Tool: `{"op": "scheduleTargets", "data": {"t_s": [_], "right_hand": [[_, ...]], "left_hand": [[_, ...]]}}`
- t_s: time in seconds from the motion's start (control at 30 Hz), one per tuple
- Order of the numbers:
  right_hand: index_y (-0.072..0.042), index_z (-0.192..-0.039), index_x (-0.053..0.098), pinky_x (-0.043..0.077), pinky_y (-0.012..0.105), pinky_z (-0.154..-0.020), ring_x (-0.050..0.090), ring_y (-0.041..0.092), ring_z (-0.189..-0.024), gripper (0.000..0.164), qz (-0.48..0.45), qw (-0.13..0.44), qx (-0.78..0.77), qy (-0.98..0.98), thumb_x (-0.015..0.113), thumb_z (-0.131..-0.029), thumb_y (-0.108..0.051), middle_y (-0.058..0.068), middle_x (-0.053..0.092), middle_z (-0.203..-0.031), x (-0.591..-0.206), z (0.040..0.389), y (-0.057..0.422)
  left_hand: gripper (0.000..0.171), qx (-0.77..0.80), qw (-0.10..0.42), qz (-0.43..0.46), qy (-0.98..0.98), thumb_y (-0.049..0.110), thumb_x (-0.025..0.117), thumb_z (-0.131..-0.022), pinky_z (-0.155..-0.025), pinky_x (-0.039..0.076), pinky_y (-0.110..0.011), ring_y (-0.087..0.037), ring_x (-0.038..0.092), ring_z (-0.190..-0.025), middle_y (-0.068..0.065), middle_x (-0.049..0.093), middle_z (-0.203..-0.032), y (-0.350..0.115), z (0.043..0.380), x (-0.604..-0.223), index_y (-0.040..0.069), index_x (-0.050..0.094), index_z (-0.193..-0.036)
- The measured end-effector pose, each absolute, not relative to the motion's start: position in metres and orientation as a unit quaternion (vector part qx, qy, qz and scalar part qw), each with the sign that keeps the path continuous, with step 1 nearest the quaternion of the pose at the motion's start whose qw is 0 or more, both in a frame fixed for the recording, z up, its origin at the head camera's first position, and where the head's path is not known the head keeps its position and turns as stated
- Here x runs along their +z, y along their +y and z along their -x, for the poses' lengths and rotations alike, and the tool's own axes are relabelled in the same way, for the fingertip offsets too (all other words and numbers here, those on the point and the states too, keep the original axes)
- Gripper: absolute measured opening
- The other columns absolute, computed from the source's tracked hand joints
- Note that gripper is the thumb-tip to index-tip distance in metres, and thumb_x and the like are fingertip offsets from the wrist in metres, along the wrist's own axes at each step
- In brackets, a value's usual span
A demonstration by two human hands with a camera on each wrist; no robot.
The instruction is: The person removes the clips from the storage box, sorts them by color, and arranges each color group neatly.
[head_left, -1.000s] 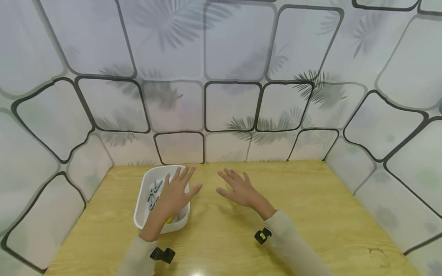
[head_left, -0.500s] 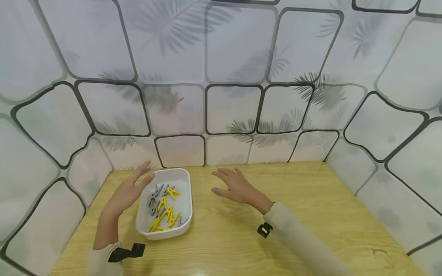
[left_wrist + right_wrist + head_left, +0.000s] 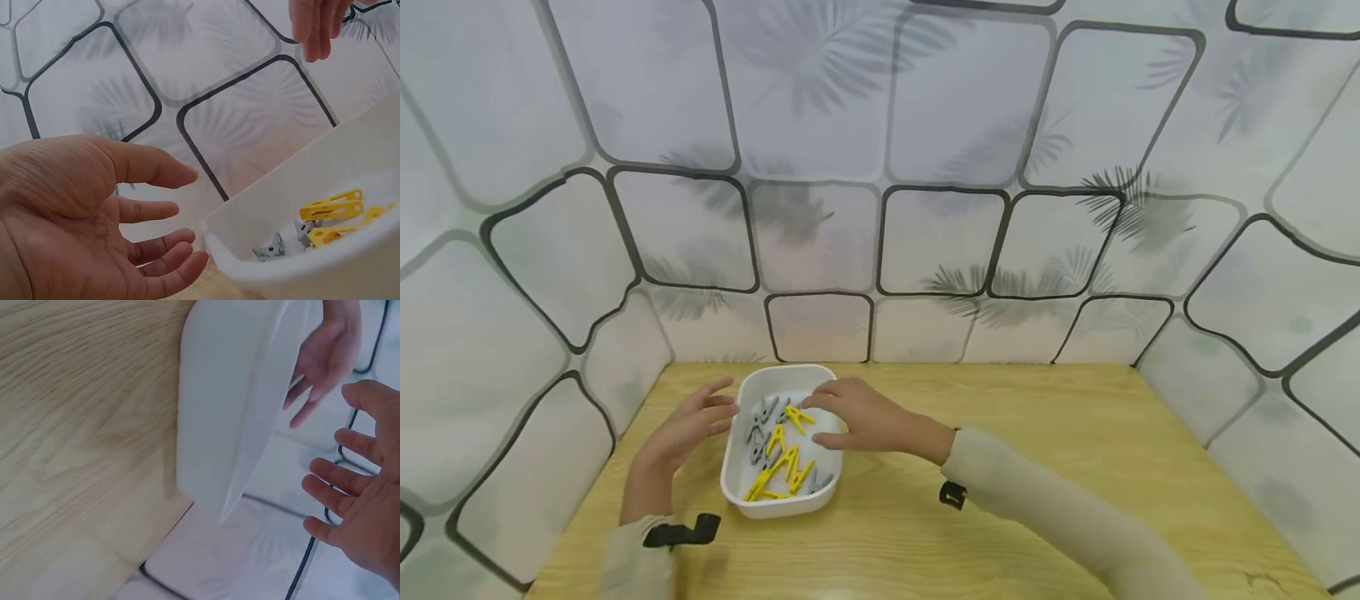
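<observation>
A white plastic bin [image 3: 792,506] holds several yellow clothespins [image 3: 784,460] and several grey clothespins [image 3: 757,435]. Just left of its rim is my left hand [image 3: 681,429], fingers loosely bent and holding nothing. My right hand [image 3: 868,417] reaches over the right side of the bin, with its fingertips above the inside. In the left wrist view, the left hand [image 3: 81,219] is beside the corner of the bin [image 3: 275,272], its palm showing. The right wrist view has the right hand [image 3: 369,500] with spread fingers and nothing in them, apart from the bin's outer wall [image 3: 215,406].
The bin stands on a wooden table [image 3: 1000,467], toward its left back. Patterned fabric [image 3: 940,242] with dark outlines and leaf prints rises behind the table and on both sides. Each wrist bears a black strap [image 3: 681,533].
The left hand moved left from above the bin to beside its rim, uncovering the clothespins. The right hand moved left to over the bin's right side. The head view has shifted slightly.
</observation>
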State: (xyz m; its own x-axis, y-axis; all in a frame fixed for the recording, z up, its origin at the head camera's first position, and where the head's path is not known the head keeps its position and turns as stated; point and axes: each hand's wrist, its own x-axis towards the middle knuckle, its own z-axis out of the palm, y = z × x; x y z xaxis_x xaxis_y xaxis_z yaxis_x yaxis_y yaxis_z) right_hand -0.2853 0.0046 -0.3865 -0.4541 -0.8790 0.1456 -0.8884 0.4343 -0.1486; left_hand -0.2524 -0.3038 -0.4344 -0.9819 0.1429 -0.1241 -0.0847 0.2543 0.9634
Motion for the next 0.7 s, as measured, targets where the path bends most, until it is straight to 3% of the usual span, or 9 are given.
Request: {"op": "scheduleTargets", "data": {"t_s": [0.17, 0.37, 0.47, 0.7], "right_hand": [[-0.020, -0.140, 0.060, 0.047, 0.036, -0.104, 0.060, 0.018, -0.120, 0.044, -0.579, 0.031, 0.011, -0.815, 0.066, -0.100, -0.037, 0.002, 0.064, -0.132, -0.385, 0.277, -0.028], [-0.029, -0.139, 0.062, 0.048, 0.030, -0.101, 0.056, 0.013, -0.123, 0.042, -0.612, 0.060, -0.138, -0.777, 0.067, -0.099, -0.039, -0.002, 0.060, -0.137, -0.390, 0.272, -0.054], [-0.029, -0.139, 0.063, 0.049, 0.030, -0.098, 0.055, 0.013, -0.122, 0.042, -0.625, 0.039, -0.141, -0.767, 0.068, -0.098, -0.038, -0.002, 0.059, -0.138, -0.394, 0.272, -0.063], [-0.022, -0.125, 0.073, 0.048, 0.018, -0.088, 0.060, 0.007, -0.106, 0.029, -0.610, -0.053, -0.028, -0.790, 0.068, -0.099, -0.033, -0.005, 0.069, -0.119, -0.400, 0.281, -0.085]], "left_hand": [[0.075, 0.627, 0.100, -0.036, 0.772, 0.006, 0.056, -0.102, -0.095, 0.053, -0.033, -0.033, 0.054, -0.124, -0.035, 0.034, -0.146, -0.310, 0.258, -0.446, -0.001, 0.011, -0.161], [0.068, 0.624, 0.096, -0.071, 0.772, 0.001, 0.057, -0.100, -0.093, 0.054, -0.032, -0.033, 0.058, -0.122, -0.036, 0.040, -0.142, -0.314, 0.261, -0.453, -0.008, 0.021, -0.157], [0.066, 0.622, 0.093, -0.067, 0.775, 0.002, 0.059, -0.100, -0.092, 0.054, -0.031, -0.031, 0.059, -0.120, -0.034, 0.043, -0.140, -0.316, 0.260, -0.457, -0.007, 0.026, -0.156], [0.067, 0.621, 0.094, -0.062, 0.776, 0.002, 0.058, -0.100, -0.090, 0.054, -0.029, -0.028, 0.059, -0.119, -0.033, 0.042, -0.140, -0.317, 0.260, -0.458, -0.006, 0.025, -0.158]]}}
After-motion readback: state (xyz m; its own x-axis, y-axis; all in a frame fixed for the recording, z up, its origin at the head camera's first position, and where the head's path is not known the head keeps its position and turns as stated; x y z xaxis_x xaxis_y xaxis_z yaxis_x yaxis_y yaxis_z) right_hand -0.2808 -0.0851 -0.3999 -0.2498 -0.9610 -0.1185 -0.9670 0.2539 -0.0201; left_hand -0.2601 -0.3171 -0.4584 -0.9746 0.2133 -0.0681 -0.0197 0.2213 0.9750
